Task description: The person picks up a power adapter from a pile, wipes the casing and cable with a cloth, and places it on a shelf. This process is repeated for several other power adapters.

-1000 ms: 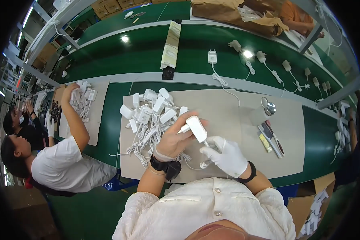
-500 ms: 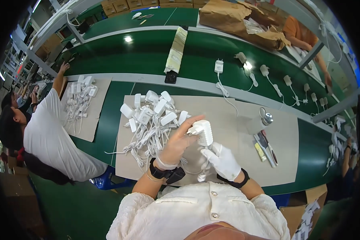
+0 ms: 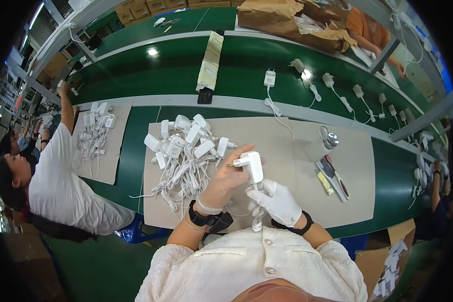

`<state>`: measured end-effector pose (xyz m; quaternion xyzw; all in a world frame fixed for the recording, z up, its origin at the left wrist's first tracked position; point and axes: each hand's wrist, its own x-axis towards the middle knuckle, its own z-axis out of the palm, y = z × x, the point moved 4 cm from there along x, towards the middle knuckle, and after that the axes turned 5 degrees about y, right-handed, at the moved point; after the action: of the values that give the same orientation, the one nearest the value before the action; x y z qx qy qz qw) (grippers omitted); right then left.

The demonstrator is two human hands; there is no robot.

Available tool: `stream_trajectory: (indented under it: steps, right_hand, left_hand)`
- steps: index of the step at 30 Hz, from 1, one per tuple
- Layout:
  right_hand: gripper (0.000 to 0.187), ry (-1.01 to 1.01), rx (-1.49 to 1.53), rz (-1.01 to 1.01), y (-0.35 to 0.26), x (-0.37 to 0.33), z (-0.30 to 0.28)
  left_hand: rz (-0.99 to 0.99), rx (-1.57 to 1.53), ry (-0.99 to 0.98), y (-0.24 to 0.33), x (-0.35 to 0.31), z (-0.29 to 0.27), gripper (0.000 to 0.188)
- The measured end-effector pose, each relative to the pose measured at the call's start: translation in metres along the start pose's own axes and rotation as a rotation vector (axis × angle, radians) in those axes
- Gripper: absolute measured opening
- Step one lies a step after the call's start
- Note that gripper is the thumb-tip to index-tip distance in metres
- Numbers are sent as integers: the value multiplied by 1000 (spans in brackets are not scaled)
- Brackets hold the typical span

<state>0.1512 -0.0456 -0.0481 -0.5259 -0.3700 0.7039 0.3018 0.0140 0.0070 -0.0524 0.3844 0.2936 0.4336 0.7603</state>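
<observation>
A white power adapter [image 3: 254,167] is held up in front of my chest, its plug pins pointing left. My left hand [image 3: 221,183] has its fingers and thumb around the adapter from the left. My right hand [image 3: 279,204], in a white glove, pinches the white cord just below the adapter's body. The bundled end of that cord [image 3: 257,224] hangs down beneath the right hand. Left of my hands, on the grey-beige mat [image 3: 282,166], lies a pile of white adapters [image 3: 178,146] with tied cords.
Right on the mat are a metal-topped bottle [image 3: 319,146], several hand tools [image 3: 337,178] and a yellow item [image 3: 325,183]. Beyond, adapters [image 3: 270,78] lie along the green conveyor [image 3: 171,70]. A co-worker [image 3: 70,176] sits at left; a carton [image 3: 375,267] stands low right.
The adapter has tilted in my hands, its pins now turned more squarely left. My view has shifted slightly. The co-worker's hand at left has drawn back and now has a small white thing at it.
</observation>
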Motion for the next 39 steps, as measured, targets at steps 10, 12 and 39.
stream_trajectory:
  steps: [10,12,39]
  right_hand:
    - [24,176,-830,-665,-20,-9,-11]
    - [23,415,-584,-792,-34,-9,-17]
    - [26,250,-402,-457,-4,-11,-2]
  left_hand:
    - [-143,-430,-208,-9,-8,1,75]
    - [-162,-432,-183,-10,-10,2,73]
    - [-34,-463,-128,-18,-15,1,63]
